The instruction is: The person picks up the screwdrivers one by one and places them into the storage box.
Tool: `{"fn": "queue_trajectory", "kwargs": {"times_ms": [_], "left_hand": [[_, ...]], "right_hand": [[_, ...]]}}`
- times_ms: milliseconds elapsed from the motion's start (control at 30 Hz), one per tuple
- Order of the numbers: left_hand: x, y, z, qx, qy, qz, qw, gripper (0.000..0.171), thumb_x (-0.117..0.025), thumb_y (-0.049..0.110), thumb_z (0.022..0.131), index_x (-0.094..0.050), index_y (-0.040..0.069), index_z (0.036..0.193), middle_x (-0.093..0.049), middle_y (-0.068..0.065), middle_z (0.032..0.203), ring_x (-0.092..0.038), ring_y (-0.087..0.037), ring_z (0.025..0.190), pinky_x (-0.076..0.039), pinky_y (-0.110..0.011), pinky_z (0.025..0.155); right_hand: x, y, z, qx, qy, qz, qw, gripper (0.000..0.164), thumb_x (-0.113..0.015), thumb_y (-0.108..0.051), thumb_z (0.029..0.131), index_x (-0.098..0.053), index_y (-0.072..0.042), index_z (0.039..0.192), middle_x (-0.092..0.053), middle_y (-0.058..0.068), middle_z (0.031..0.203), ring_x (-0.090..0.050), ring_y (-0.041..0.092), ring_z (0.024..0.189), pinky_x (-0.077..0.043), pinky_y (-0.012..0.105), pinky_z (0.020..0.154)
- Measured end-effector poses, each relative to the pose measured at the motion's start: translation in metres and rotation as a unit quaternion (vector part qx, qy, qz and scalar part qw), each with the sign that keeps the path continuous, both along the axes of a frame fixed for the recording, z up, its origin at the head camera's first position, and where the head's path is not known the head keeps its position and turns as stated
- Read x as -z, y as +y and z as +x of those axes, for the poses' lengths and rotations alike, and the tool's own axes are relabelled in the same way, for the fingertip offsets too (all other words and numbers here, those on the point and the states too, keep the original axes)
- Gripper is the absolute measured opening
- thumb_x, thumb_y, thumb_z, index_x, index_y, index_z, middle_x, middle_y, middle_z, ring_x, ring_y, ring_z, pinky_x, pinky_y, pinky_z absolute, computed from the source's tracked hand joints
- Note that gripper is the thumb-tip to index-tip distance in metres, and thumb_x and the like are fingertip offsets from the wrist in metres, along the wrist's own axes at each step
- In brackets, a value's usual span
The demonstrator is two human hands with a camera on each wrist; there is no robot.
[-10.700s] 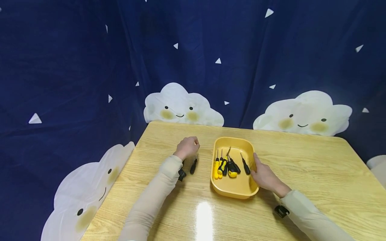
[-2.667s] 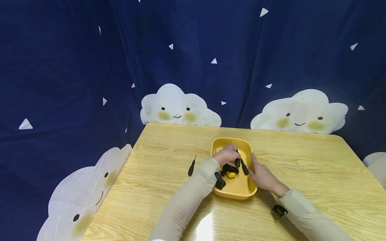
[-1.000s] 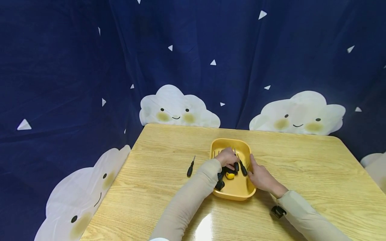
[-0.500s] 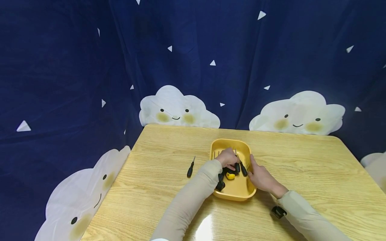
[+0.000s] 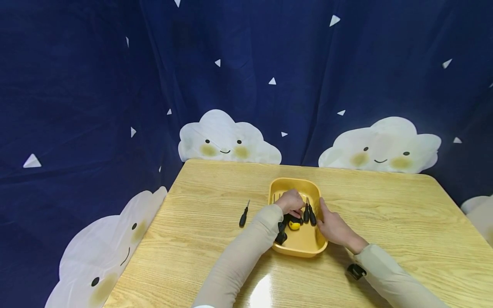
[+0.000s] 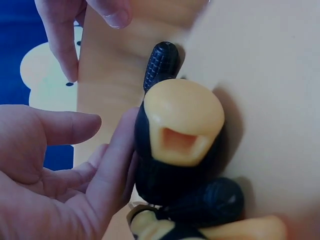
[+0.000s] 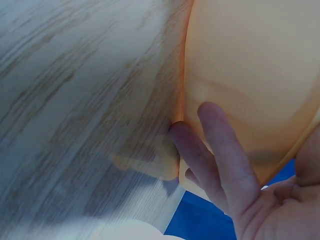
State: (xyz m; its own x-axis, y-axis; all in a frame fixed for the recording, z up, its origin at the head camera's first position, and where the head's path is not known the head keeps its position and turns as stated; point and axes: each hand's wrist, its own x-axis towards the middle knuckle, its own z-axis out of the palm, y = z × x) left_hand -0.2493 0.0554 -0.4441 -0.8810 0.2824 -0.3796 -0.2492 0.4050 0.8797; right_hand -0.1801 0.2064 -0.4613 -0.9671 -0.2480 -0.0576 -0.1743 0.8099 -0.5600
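A yellow tray [image 5: 296, 252] holds several screwdrivers. My left hand [image 5: 291, 202] is inside it, thumb and fingers apart in the left wrist view, with nothing between them. Its fingers lie beside a stubby screwdriver [image 6: 182, 117] with a yellow-and-black handle. Just right of that hand, two black screwdrivers lie side by side, the nearer black screwdriver [image 5: 306, 214] almost parallel to the farther black screwdriver [image 5: 312, 217]. My right hand [image 5: 335, 224] grips the tray's right wall between thumb and fingers. The left hand and sleeve hide part of the contents.
Left of the tray, another black screwdriver [image 5: 243, 217] lies on the wooden table [image 5: 185, 239], shaft pointing away. Behind the table's far edge hangs a dark blue curtain [image 5: 246, 55] with clouds and white triangles.
Earlier my left hand was by the screwdriver on the table; it moved into the tray. It has just let go of a black screwdriver beside another. The right hand stays on the tray.
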Motion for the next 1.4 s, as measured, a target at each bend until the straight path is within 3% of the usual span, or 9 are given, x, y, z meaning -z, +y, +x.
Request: {"fn": "queue_trajectory", "kwargs": {"times_ms": [133,267,467,633,767,967,1200,1400], "left_hand": [[-0.001,-0.001,-0.001,0.004,0.006,-0.004,1.0000,0.031,-0.048,0.005,0.098,-0.039,0.008,0.068,-0.060,-0.012,0.096,-0.063,-0.038,0.089,-0.056,-0.045,0.074],[-0.003,-0.003,-0.003,0.018,0.020,-0.022,0.9994,0.023,-0.047,0.010,0.099,-0.043,0.008,0.076,-0.060,-0.014,0.098,-0.063,-0.034,0.088,-0.056,-0.042,0.073],[-0.012,-0.009,-0.004,0.048,0.039,-0.038,0.9974,0.023,-0.054,0.016,0.097,-0.045,0.008,0.077,-0.056,-0.011,0.084,-0.063,-0.031,0.091,-0.055,-0.040,0.077],[-0.021,-0.013,-0.003,0.052,0.057,-0.044,0.9960,0.024,-0.056,0.018,0.096,-0.048,0.007,0.076,-0.053,-0.005,0.079,-0.063,-0.027,0.092,-0.055,-0.039,0.078],[-0.025,-0.018,-0.003,0.059,0.078,-0.051,0.9938,0.021,-0.057,0.020,0.095,-0.052,0.008,0.079,-0.054,-0.003,0.077,-0.061,-0.022,0.079,-0.054,-0.038,0.075],[-0.033,-0.027,-0.001,0.082,0.128,-0.096,0.9838,0.019,-0.055,0.025,0.096,-0.057,0.010,0.084,-0.051,-0.001,0.067,-0.048,-0.018,0.054,-0.052,-0.043,0.069],[-0.040,-0.035,0.000,0.094,0.172,-0.159,0.9677,0.018,-0.053,0.030,0.096,-0.061,0.015,0.094,-0.057,0.002,0.080,-0.056,-0.018,0.068,-0.048,-0.031,0.061],[-0.045,-0.045,0.002,0.098,0.196,-0.186,0.9577,0.019,-0.051,0.032,0.097,-0.062,0.016,0.101,-0.055,0.001,0.071,-0.047,-0.013,0.054,-0.040,-0.026,0.051]], "right_hand": [[0.000,0.000,0.000,0.001,-0.006,0.002,1.000,0.075,-0.046,-0.006,0.093,0.005,0.009,0.147,-0.047,0.005,0.054,-0.042,0.012,0.041,-0.040,0.028,0.040],[0.000,0.000,-0.001,0.001,-0.001,0.003,1.000,0.076,-0.046,-0.006,0.093,0.004,0.010,0.147,-0.047,0.005,0.055,-0.043,0.013,0.042,-0.040,0.028,0.041],[0.000,0.000,-0.001,-0.004,0.005,0.002,1.000,0.075,-0.047,-0.005,0.092,0.003,0.011,0.146,-0.046,0.004,0.053,-0.042,0.012,0.041,-0.039,0.028,0.040],[0.000,0.000,-0.001,-0.006,0.007,0.000,1.000,0.075,-0.047,-0.004,0.092,0.003,0.011,0.146,-0.045,0.004,0.053,-0.042,0.012,0.041,-0.039,0.027,0.040],[0.001,0.000,-0.001,-0.006,0.003,-0.002,1.000,0.075,-0.047,-0.004,0.092,0.004,0.011,0.146,-0.046,0.004,0.054,-0.042,0.012,0.041,-0.039,0.027,0.040],[0.001,0.000,-0.001,0.000,-0.008,-0.004,1.000,0.076,-0.046,-0.005,0.093,0.006,0.009,0.147,-0.046,0.005,0.054,-0.043,0.012,0.042,-0.040,0.028,0.041],[0.000,-0.001,0.001,0.001,-0.005,-0.005,1.000,0.075,-0.046,-0.005,0.093,0.005,0.010,0.146,-0.046,0.005,0.054,-0.043,0.012,0.042,-0.040,0.028,0.041],[0.000,-0.002,0.001,0.002,-0.007,-0.007,1.000,0.074,-0.046,-0.005,0.094,0.005,0.009,0.147,-0.046,0.004,0.052,-0.042,0.012,0.041,-0.039,0.028,0.040]]}}
